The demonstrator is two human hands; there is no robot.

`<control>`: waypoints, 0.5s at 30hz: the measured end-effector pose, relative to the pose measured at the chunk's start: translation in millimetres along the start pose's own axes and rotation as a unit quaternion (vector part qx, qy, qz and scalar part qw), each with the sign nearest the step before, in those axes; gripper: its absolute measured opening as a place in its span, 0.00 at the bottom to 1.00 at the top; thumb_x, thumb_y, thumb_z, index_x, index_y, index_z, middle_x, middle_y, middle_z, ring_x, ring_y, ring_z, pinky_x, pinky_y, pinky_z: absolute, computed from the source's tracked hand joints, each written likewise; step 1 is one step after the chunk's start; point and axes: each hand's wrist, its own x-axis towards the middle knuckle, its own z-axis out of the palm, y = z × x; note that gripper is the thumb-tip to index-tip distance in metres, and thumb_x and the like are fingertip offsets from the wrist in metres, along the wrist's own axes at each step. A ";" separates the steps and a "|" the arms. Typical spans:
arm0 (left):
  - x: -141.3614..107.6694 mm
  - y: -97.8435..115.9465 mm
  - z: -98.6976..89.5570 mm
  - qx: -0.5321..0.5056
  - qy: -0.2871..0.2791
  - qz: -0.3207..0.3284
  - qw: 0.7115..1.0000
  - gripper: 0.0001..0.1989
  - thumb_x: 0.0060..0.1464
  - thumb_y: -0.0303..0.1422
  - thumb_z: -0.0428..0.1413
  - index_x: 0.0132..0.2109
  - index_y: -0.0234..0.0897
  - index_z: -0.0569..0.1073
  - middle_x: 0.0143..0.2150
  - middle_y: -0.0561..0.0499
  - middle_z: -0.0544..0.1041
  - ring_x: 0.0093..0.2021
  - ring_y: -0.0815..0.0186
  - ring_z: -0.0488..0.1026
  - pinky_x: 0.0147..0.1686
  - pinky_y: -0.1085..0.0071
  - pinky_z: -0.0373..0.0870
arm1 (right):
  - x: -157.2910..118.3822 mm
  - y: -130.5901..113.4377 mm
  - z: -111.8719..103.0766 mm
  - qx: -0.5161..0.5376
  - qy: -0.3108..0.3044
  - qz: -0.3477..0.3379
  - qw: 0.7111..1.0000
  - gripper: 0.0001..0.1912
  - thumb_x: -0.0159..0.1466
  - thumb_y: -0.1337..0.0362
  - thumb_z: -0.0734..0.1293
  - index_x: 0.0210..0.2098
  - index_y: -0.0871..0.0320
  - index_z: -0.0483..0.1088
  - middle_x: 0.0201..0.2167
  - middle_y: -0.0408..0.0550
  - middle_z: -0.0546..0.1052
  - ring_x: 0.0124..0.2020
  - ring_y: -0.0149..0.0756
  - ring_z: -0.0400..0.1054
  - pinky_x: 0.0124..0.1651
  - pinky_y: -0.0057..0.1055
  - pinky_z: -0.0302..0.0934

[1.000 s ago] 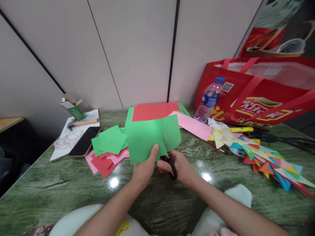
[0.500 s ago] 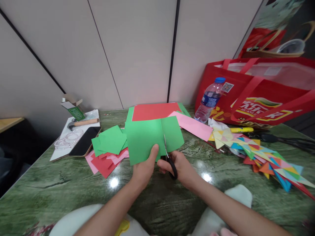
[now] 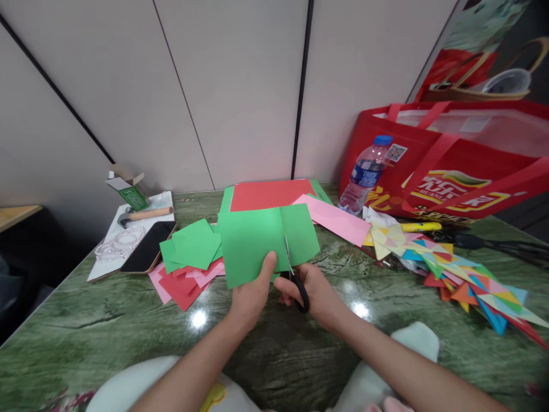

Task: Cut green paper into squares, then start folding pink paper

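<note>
A green paper sheet [image 3: 246,240] is pinched at its lower edge by my left hand [image 3: 253,292], thumb on top. My right hand [image 3: 315,289] grips the black handles of a pair of scissors [image 3: 299,290]. The blades meet the sheet right of my left thumb, below a vertical line in the paper; the part right of them is still joined at the top. Behind the sheet lies a stack with red paper [image 3: 272,193] uppermost. Green cut pieces [image 3: 195,243] rest on red and pink ones [image 3: 182,289] to the left.
A phone [image 3: 149,247], a hammer [image 3: 148,214], beads [image 3: 122,243] and a small green box [image 3: 134,196] are at the left. To the right are a pink strip [image 3: 337,219], a bottle [image 3: 364,176], a red bag [image 3: 433,166], a yellow marker [image 3: 422,226] and folded coloured papers [image 3: 467,274].
The right part of the green sheet has shifted very slightly. Both hands keep nearly the same place and hold.
</note>
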 end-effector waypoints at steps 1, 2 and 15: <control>0.1 -0.9 0.2 -0.001 0.001 0.003 1.000 0.23 0.46 0.43 0.55 0.49 0.36 0.69 0.51 0.45 0.70 0.54 0.62 0.63 0.57 0.66 0.53 | 0.1 0.0 0.1 0.001 0.000 0.000 1.000 0.20 0.45 0.51 0.70 0.24 0.59 0.61 0.12 0.36 0.63 0.15 0.26 0.57 0.20 0.25 0.52; 0.3 -1.5 0.4 -0.002 0.004 0.005 1.000 0.23 0.46 0.43 0.55 0.48 0.37 0.69 0.51 0.46 0.71 0.54 0.62 0.64 0.57 0.66 0.53 | 0.1 -0.1 0.2 0.002 0.001 0.000 1.000 0.20 0.45 0.51 0.70 0.24 0.59 0.61 0.12 0.36 0.63 0.15 0.26 0.57 0.20 0.25 0.52; 1.2 -1.3 -0.5 0.004 -0.008 -0.004 1.000 0.21 0.46 0.43 0.54 0.46 0.37 0.70 0.48 0.46 0.73 0.52 0.60 0.65 0.56 0.63 0.53 | -0.4 -1.3 2.1 0.017 0.000 0.003 1.000 0.20 0.45 0.50 0.70 0.18 0.58 0.59 0.10 0.35 0.62 0.13 0.25 0.56 0.21 0.26 0.56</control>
